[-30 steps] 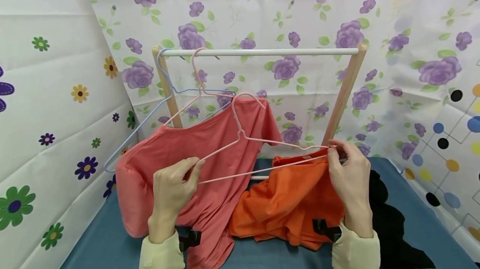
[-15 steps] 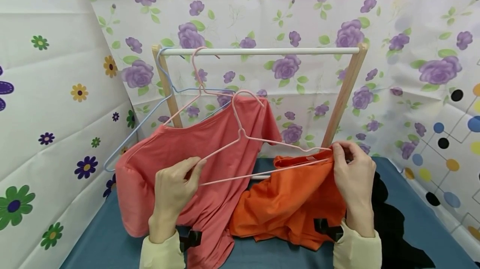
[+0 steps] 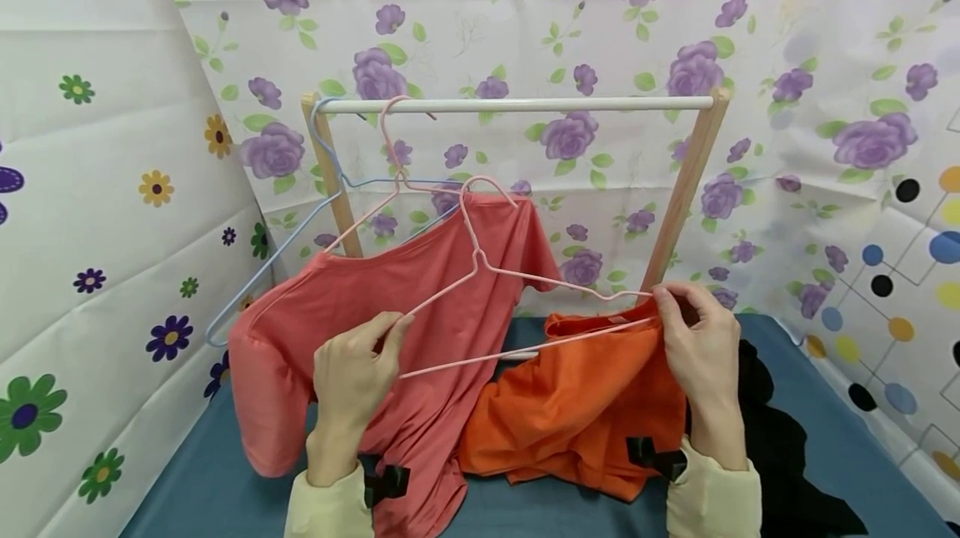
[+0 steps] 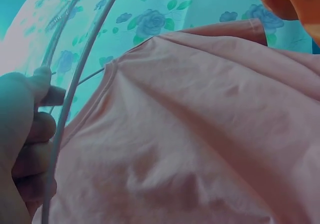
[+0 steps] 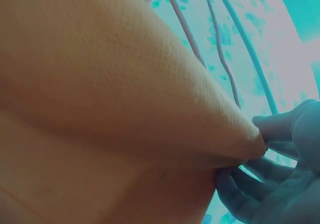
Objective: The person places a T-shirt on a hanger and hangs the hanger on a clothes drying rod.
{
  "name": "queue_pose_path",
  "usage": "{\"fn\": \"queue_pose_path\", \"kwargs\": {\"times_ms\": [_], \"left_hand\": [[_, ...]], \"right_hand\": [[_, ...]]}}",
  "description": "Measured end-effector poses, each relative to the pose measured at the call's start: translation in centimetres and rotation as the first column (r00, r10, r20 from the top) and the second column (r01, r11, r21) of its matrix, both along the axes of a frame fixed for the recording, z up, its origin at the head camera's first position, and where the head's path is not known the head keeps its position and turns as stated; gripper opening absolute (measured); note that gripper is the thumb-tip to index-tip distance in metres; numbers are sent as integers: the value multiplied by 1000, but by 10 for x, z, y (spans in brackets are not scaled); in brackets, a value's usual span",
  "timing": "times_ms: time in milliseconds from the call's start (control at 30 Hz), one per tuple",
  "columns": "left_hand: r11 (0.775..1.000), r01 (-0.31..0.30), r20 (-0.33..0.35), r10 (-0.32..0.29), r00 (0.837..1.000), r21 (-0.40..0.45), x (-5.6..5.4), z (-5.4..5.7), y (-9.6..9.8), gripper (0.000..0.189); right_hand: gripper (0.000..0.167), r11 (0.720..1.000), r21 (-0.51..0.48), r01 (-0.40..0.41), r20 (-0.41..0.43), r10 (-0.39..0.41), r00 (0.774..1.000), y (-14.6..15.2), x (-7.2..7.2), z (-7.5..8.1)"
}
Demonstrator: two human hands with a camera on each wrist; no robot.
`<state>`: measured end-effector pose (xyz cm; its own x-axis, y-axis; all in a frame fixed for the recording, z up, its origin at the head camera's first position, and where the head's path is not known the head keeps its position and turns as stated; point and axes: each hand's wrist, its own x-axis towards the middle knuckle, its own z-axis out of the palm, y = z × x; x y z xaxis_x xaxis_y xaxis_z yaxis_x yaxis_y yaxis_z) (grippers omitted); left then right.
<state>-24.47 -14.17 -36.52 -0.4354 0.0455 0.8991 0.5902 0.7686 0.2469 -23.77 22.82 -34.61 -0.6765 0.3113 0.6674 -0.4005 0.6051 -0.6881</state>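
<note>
In the head view a pink clothes hanger (image 3: 540,279) is held up between both hands, its hook upward. My left hand (image 3: 358,371) pinches the hanger's left arm between thumb and fingers. At the other end my right hand (image 3: 697,346) pinches the corner of an orange garment (image 3: 577,396) together with the hanger's right end, which runs inside the garment's opening. The orange cloth (image 5: 125,99) stretches to the right fingertips in the right wrist view. Behind the held hanger, a coral T-shirt (image 3: 390,296) hangs on another pink hanger (image 3: 390,130); its cloth fills the left wrist view.
A rack with a white rail (image 3: 525,105) and wooden posts (image 3: 686,188) stands at the back. An unloaded blue hanger (image 3: 281,251) hangs at its left end. A black garment (image 3: 780,446) lies on the blue table surface (image 3: 202,455) at the right. Flowered sheets (image 3: 600,38) enclose the space.
The held hanger has tilted slightly, its hook shifting a little up and left. My right hand moved slightly right with the orange corner, then back left. Both grips stay the same.
</note>
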Motion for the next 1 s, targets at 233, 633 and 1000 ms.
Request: {"fn": "queue_pose_path", "kwargs": {"times_ms": [233,633,1000], "left_hand": [[997,-77,30,76,997,4,0,-2,4,14],[995,-91,-27,93,995,43,-2,-3,8,14],[998,-68,-34,68,997,-3,-3,-3,2,11]], "right_hand": [[35,973,-133,-187,72,198,978,9,5,1],[26,737,-505,-450,-214,398,892,12,6,4],[32,961,109,-254,506,166,846,58,10,-10]]}}
